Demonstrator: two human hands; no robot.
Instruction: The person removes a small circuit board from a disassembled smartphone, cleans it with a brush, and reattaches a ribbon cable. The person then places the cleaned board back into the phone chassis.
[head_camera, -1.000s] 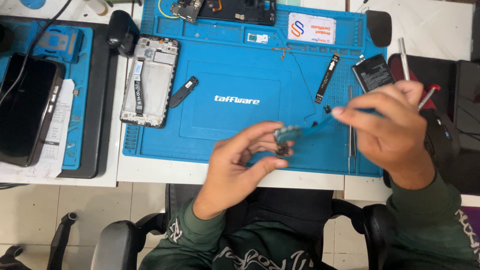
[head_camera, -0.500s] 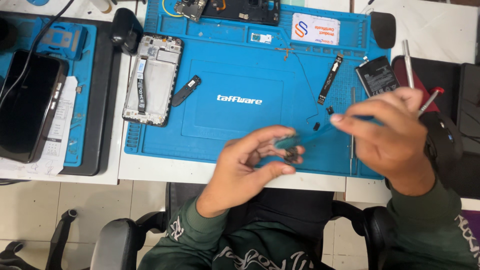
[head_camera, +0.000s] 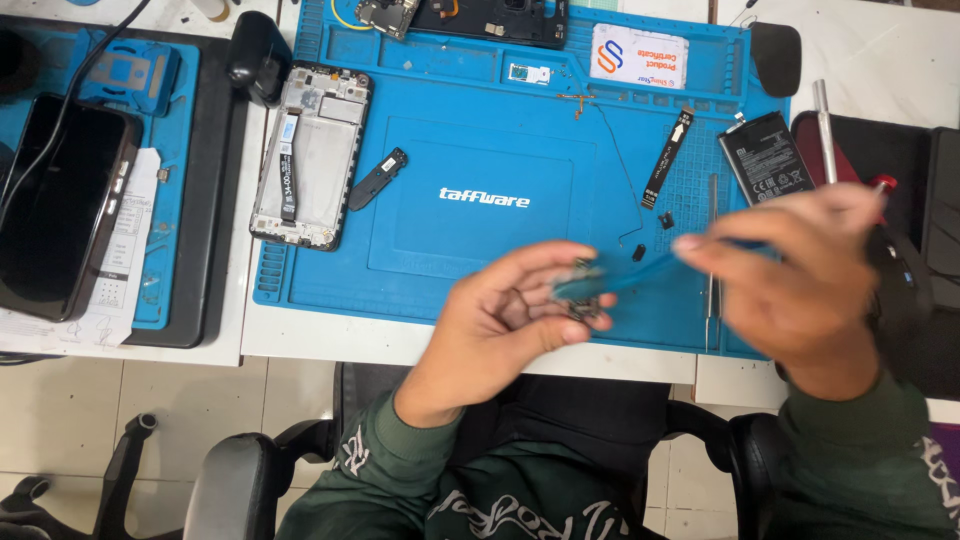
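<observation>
My left hand (head_camera: 505, 320) pinches a small dark circuit part (head_camera: 582, 300) over the front edge of the blue work mat (head_camera: 420, 270). My right hand (head_camera: 800, 280), blurred by motion, grips a thin blue tool (head_camera: 625, 275) whose tip touches that part. A red-capped item (head_camera: 882, 184) sticks up behind my right fingers. Both hands hover above the mat's near right portion.
On the mat lie an opened phone frame (head_camera: 310, 155), a small black module (head_camera: 378, 180), a flex cable strip (head_camera: 668, 160), a phone battery (head_camera: 765, 158), tweezers (head_camera: 712, 255) and tiny loose bits. A dark phone (head_camera: 60, 205) rests on a second mat at left. A metal rod (head_camera: 823, 130) lies right.
My right hand has shifted left and down with the blue tool, bringing its tip onto the part. My left hand stays pinching the part in about the same place.
</observation>
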